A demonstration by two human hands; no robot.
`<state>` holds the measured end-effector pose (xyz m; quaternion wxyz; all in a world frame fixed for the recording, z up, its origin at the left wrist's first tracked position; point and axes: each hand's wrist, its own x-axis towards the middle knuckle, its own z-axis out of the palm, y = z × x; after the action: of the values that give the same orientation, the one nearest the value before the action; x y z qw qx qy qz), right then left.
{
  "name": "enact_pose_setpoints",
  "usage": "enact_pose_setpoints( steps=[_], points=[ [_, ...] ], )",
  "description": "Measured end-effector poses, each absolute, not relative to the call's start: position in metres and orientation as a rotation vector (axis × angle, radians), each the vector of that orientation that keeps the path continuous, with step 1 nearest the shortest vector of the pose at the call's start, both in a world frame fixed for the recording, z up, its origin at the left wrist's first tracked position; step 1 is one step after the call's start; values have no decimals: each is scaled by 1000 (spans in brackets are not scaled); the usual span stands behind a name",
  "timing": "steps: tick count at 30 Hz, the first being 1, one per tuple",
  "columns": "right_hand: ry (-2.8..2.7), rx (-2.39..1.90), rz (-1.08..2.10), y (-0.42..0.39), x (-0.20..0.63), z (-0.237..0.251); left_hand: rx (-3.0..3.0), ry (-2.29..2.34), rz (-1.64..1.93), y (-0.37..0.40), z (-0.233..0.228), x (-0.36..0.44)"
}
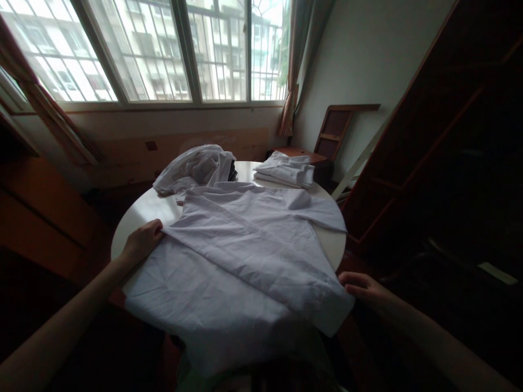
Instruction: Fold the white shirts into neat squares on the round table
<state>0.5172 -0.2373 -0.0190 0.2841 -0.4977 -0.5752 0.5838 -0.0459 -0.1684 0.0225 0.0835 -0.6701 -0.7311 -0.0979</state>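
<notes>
A white garment (245, 245), which looks like a shirt or coat, lies spread over the round table, its near part hanging past the front edge. One sleeve reaches out over the table's right side. My left hand (144, 239) pinches the garment's fabric at the left side, drawing it into a corner. At the lower right, my right hand (362, 286) has its fingers closed on the garment's edge, beyond the tabletop. A diagonal fold runs across the cloth between both hands.
The round white table (134, 212) carries a crumpled white cloth heap (196, 166) at the back left and folded white garments (285, 169) at the back right. Behind stand a wooden chair (333, 130) and a barred window (159, 54). A dark wooden cabinet (392, 169) rises on the right.
</notes>
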Motion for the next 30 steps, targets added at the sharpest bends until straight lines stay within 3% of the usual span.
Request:
enact_pose_setpoints(
  steps=[9,18,30],
  points=[
    [-1318,-1179,1582,-250,512,-34,-2004,-2196,-291,-170,26,-43],
    [-1611,-1376,1614,-244,526,-32,-1997,-2189,-322,-171,25,-43],
    [-1260,-1494,1570,-245,522,-36,-1951,-2211,-255,-171,24,-43]
  ],
)
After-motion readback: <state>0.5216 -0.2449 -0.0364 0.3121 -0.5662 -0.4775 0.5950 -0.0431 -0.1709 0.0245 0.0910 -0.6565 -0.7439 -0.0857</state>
